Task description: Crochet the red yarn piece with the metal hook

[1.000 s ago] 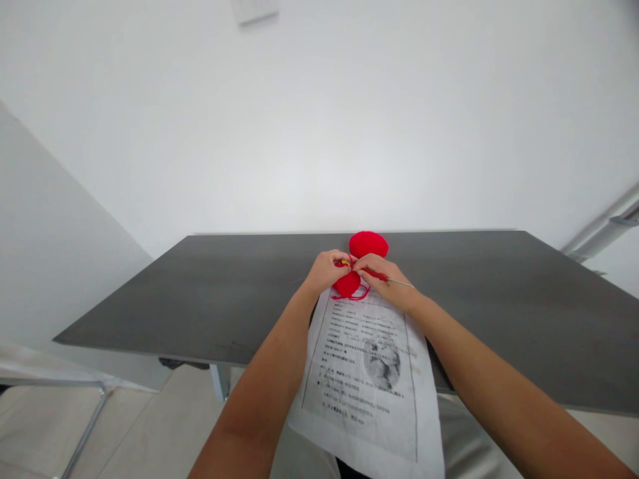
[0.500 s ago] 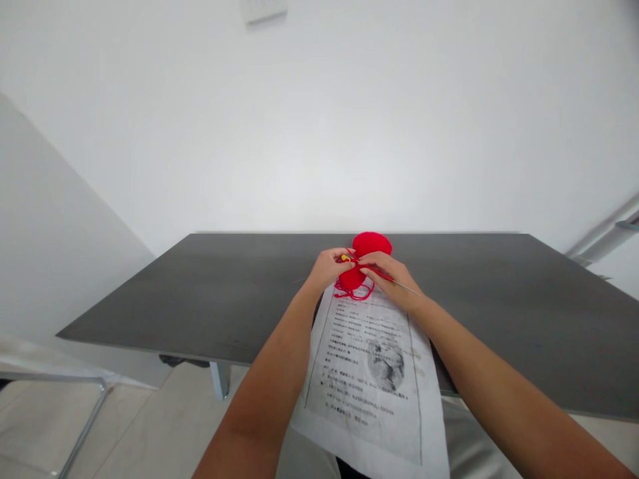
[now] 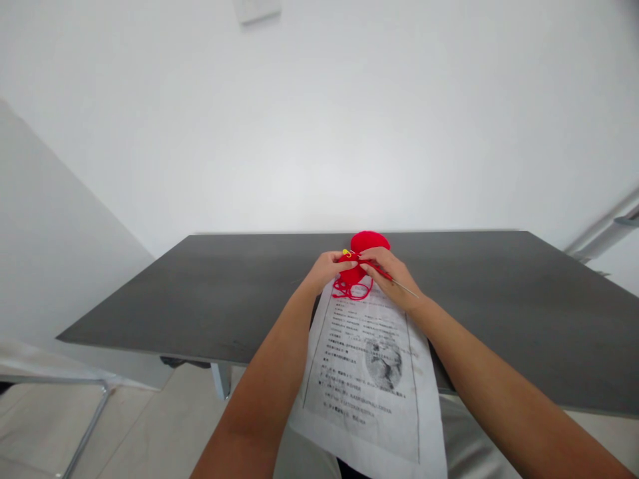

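Between my fingers is a small piece of red crochet work, with a yellow stitch marker at its upper left edge. My left hand pinches the work from the left, thumb across its front. My right hand is closed round a crochet hook with a red grip and a metal shaft that slants down past the wrist. The hook's tip is at the work, too small to make out. Loose red yarn loops below it. Just behind my hands lies a red ball of yarn.
A printed sheet with text and a round grey picture hangs over the near edge of the dark table onto my lap. A white wall rises behind the table. Metal tube legs stand at lower left.
The yellow stitch marker now sits slightly higher and shows more clearly above my left fingers. My right hand has shifted a little with the hook. The whole view has tilted slightly.
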A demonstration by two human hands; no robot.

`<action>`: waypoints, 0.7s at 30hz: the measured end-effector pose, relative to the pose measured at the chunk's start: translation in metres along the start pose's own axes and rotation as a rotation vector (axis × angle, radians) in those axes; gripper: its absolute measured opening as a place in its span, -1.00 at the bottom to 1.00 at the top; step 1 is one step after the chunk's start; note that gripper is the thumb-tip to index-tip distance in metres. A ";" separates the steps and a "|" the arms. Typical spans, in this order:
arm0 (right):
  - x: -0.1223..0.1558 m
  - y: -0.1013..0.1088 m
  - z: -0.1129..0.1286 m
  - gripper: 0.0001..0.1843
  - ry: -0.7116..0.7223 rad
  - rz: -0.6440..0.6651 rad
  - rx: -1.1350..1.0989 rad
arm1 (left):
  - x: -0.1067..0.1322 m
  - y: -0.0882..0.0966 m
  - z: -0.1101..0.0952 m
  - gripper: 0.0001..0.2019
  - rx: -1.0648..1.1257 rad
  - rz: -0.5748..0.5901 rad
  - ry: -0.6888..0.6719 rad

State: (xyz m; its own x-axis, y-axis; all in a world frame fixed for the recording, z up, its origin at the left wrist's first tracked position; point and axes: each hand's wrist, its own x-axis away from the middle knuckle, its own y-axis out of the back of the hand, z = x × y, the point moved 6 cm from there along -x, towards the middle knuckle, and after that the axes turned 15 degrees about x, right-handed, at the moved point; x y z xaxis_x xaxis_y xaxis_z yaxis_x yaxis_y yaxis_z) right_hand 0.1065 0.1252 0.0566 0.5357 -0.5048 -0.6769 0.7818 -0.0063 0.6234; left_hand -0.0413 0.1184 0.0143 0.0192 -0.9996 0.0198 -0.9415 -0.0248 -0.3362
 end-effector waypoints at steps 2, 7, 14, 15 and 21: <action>0.000 0.000 -0.001 -0.82 -0.007 -0.001 0.017 | 0.000 0.000 0.000 -0.70 -0.018 -0.001 -0.008; 0.000 -0.002 -0.002 -0.85 -0.002 0.017 0.042 | -0.001 0.002 -0.003 -0.68 -0.103 -0.009 -0.067; 0.001 -0.005 -0.001 -0.86 0.013 0.046 0.059 | -0.006 0.006 -0.010 -0.72 -0.382 -0.045 -0.264; 0.001 -0.005 0.000 -0.87 0.011 0.049 0.059 | -0.005 0.006 -0.013 -0.74 -0.447 -0.057 -0.302; 0.000 -0.005 0.001 -0.87 -0.008 0.067 0.049 | 0.002 0.001 -0.025 -0.77 -0.674 -0.124 -0.401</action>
State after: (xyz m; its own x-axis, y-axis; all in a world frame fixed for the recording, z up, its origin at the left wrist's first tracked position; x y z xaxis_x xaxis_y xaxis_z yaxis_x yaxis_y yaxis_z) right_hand 0.1021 0.1243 0.0535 0.5839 -0.5125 -0.6296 0.7276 -0.0137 0.6859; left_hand -0.0507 0.1172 0.0377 0.1365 -0.9213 -0.3640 -0.9228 -0.2520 0.2916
